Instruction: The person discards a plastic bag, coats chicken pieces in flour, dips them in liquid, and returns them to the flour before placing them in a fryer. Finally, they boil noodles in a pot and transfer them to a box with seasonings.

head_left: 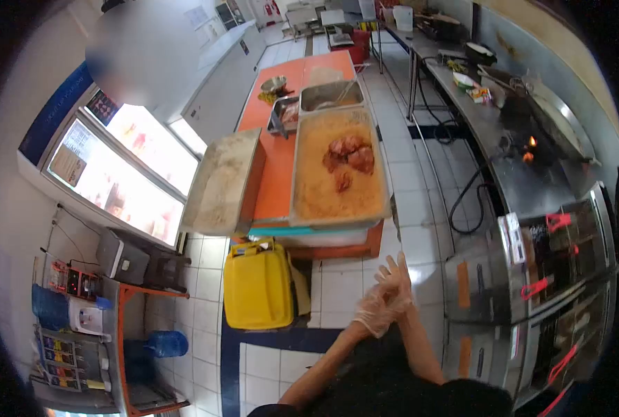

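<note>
My left hand (373, 316), in a loose clear plastic glove, is closed around the palm side of my right hand (398, 276). The right hand points away from me with its fingers stretched out and apart. Both hands are in front of my body, short of the table's near end. Beyond them, a large metal tray (302, 217) holds orange-tinted powder with several pieces of reddish coated meat (351, 154) lying in it. To its left, a deep metal pan (245, 226) has pale flour (220, 182) inside.
The orange table (273, 187) also carries a smaller metal pan (332, 96), a tray of meat (289, 115) and a bowl (273, 85). A yellow bin (257, 288) stands below. At right are a steel counter (490, 142), a flame (532, 142) and glass-fronted equipment (559, 257). A person (139, 59) is at upper left.
</note>
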Demonstrator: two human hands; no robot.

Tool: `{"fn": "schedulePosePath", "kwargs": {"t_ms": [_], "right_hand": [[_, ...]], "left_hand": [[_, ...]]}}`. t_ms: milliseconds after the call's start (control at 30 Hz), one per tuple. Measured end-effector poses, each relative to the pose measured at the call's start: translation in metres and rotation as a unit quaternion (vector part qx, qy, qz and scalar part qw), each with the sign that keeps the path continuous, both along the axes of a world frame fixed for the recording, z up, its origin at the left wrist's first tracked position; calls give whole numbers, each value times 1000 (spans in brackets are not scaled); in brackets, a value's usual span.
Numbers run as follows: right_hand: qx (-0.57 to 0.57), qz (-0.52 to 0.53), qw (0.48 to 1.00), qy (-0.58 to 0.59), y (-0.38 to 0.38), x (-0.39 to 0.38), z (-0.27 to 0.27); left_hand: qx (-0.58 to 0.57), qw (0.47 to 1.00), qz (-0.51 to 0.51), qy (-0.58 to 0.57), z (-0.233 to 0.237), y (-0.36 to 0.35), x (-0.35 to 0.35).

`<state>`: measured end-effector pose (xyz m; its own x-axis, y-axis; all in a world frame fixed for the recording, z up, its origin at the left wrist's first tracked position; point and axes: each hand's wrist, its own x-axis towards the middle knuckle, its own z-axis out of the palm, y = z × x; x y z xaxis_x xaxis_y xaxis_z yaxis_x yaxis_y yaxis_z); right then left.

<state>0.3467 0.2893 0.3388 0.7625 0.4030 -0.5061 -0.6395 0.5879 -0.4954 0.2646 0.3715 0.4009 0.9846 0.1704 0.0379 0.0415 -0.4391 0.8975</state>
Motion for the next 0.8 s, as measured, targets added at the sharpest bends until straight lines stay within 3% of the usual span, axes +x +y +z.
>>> {"fn": "schedulePosePath", "kwargs": {"t_ms": [33, 67, 100, 133, 167, 200, 233, 300, 367, 400, 433, 467, 500, 567, 600, 633, 667, 700, 800], "right_hand": [[8, -7, 999, -45, -15, 20, -20], [-53, -15, 988, -142, -31, 37, -18], [-115, -27, 963, -240, -48, 60, -13], [-120, -30, 958, -258, -66, 83, -11], [-41, -52, 968, -243, -85, 109, -7], [39, -70, 974, -213, -104, 128, 0], [31, -70, 974, -212, -120, 147, 10], [75, -34, 994, -72, -150, 194, 50], [66, -38, 997, -29, -159, 242, 74], [35, -54, 996, -65, -162, 259, 68], [11, -70, 992, -105, -163, 288, 65], [-95, -159, 981, -49, -148, 305, 83], [-97, -142, 984, -54, -152, 327, 88], [-28, -93, 991, -90, -153, 368, 95], [-128, -136, 979, -76, -139, 385, 111], [-129, -125, 980, -81, -135, 406, 106], [-159, -119, 977, -81, -137, 427, 98], [-190, -113, 972, -83, -137, 449, 92], [-255, -120, 953, -115, -119, 517, 69]], "left_hand": [[34, 999, -23, -13, 0, -16, 29], [35, 999, -21, -26, -5, -28, 54], [37, 996, -80, 0, -13, -41, 80], [37, 989, -140, 25, -18, -58, 113], [31, 990, -141, 2, -15, -75, 154], [4, 979, -205, 4, -13, -90, 180], [-22, 963, -269, 15, -9, -102, 197], [-37, 961, -273, 6, 3, -128, 240], [-44, 965, -259, -6, 17, -138, 287], [43, 959, -279, 5, 41, -131, 302], [32, 966, -258, 6, 53, -121, 322], [39, 970, -236, -43, 61, -107, 336], [53, 971, -214, -94, 70, -88, 354], [70, 996, -44, -38, 89, -39, 382], [71, 996, -33, -38, 92, -2, 396], [107, 991, 57, -57, 96, 41, 413], [139, 976, 147, -76, 100, 81, 432], [169, 946, 277, 15, 105, 116, 457], [273, 890, 364, 25, 71, 284, 525]]}}
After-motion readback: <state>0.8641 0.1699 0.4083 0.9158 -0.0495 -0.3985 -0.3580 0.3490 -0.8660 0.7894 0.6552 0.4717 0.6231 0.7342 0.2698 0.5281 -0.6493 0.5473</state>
